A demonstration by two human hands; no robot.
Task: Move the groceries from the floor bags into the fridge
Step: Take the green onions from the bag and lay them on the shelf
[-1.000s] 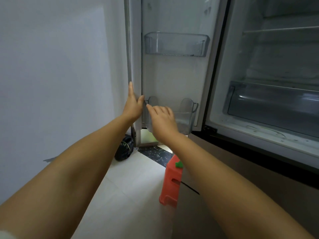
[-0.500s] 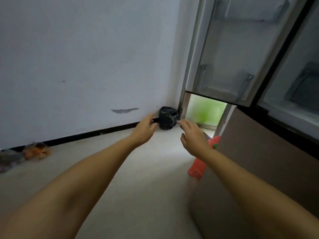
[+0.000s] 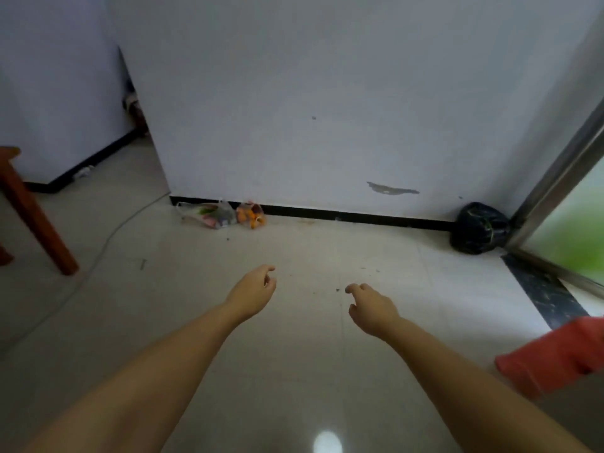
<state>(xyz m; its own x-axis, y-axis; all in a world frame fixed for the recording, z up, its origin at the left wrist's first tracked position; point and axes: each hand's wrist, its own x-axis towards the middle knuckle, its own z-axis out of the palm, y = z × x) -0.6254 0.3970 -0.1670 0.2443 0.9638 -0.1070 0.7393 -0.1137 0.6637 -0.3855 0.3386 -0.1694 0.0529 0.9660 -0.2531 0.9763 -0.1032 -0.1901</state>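
Two clear plastic grocery bags lie on the floor against the wall's black skirting: one with mixed items and, touching its right side, one with orange fruit. My left hand and my right hand hover above the tiled floor, well short of the bags, both empty with loosely curled fingers. The fridge is out of view.
A black plastic bag sits in the right corner by a metal door frame. An orange-red plastic stool is at the right edge. A wooden furniture leg stands at the left, with a thin cable trailing across the floor.
My view has swung left and down from the open fridge door to the floor. Both hands came off the door and dropped low; the grocery bags have come into view.
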